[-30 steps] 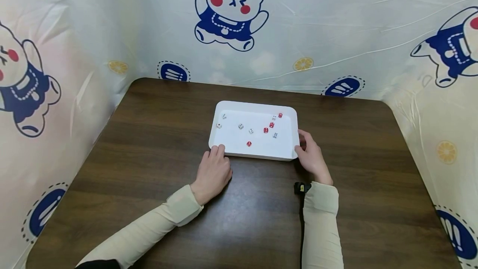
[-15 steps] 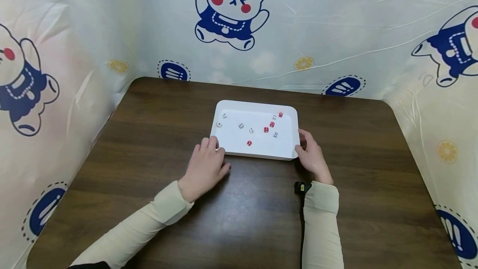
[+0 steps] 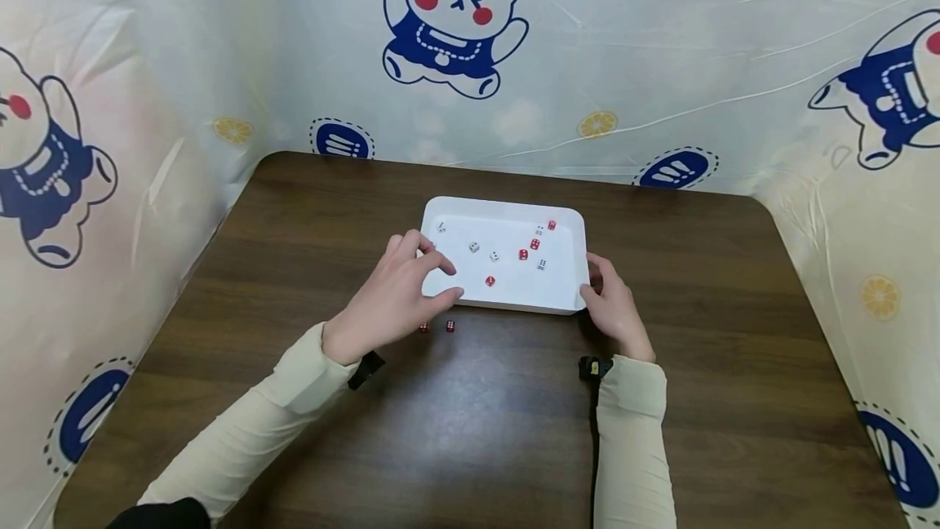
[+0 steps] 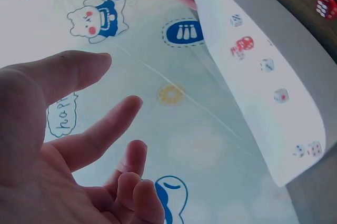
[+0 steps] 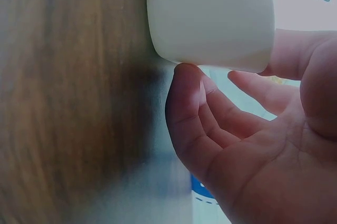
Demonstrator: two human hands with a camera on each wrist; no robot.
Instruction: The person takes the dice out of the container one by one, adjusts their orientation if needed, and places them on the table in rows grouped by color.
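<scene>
A shallow white tray (image 3: 507, 294) with several white dice (image 3: 473, 246) and red dice (image 3: 489, 281) scattered in it lies on the table. My left hand (image 3: 389, 288) hovers over its front left corner, hiding that part; the thumb and index finger stand apart with nothing between them, as the left wrist view confirms. Two red dice (image 3: 450, 326) lie on the table just in front of the tray, below my left hand. My right hand (image 3: 617, 308) holds the tray's right end, thumb at the rim. In the right wrist view its fingertips (image 5: 187, 74) touch the tray's outer wall (image 5: 210, 19).
The dark wooden table (image 3: 499, 447) extends around the tray on all sides. A pale printed curtain (image 3: 294, 39) hangs behind it and at both sides. A black cable (image 3: 593, 447) runs along the right sleeve.
My left hand has moved up and left from the tray's front edge to above its left corner, its thumb and index finger spreading. Two red dice now show on the table. My right hand stays put.
</scene>
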